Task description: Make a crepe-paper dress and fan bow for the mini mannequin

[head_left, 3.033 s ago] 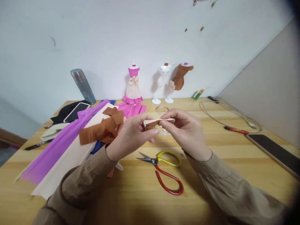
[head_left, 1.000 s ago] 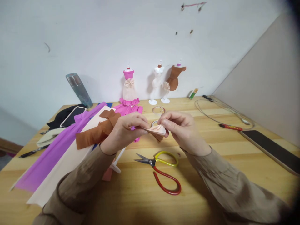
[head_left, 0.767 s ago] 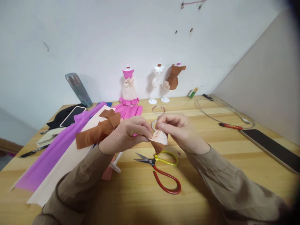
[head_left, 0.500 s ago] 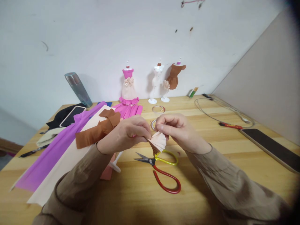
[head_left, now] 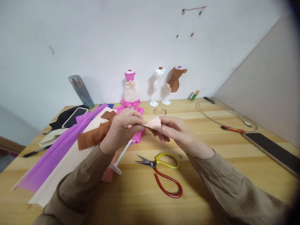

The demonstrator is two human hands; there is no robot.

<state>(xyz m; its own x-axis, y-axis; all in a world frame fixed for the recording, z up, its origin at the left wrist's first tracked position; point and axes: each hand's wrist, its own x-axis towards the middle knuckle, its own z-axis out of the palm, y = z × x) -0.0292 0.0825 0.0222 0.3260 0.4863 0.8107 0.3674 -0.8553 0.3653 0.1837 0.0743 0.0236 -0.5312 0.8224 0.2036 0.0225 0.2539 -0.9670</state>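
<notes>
My left hand (head_left: 123,128) pinches the narrow end of a small pleated paper fan (head_left: 153,122), cream on top with brown beneath, held above the wooden table (head_left: 211,162). My right hand (head_left: 178,132) supports the fan's wide end from below, fingers curled around the brown layer. A white mannequin stand (head_left: 118,162) lies tilted under my left wrist, with a pink paper piece (head_left: 138,136) beside it. Scissors (head_left: 164,172) with yellow and red handles lie in front of my hands.
Long purple (head_left: 58,147), cream (head_left: 70,159) and brown (head_left: 93,136) crepe paper strips lie at the left. Three dressed mini mannequins (head_left: 130,89) (head_left: 158,86) (head_left: 174,82) stand by the wall. A grey bottle (head_left: 81,90), phones (head_left: 75,115) (head_left: 274,151), cable (head_left: 225,112), red tool (head_left: 232,129) and tape ring (head_left: 159,111) are around.
The flat folded strip was gathered into a fan. It hung downward between my hands, then I turned it up to lie level, spread toward the right.
</notes>
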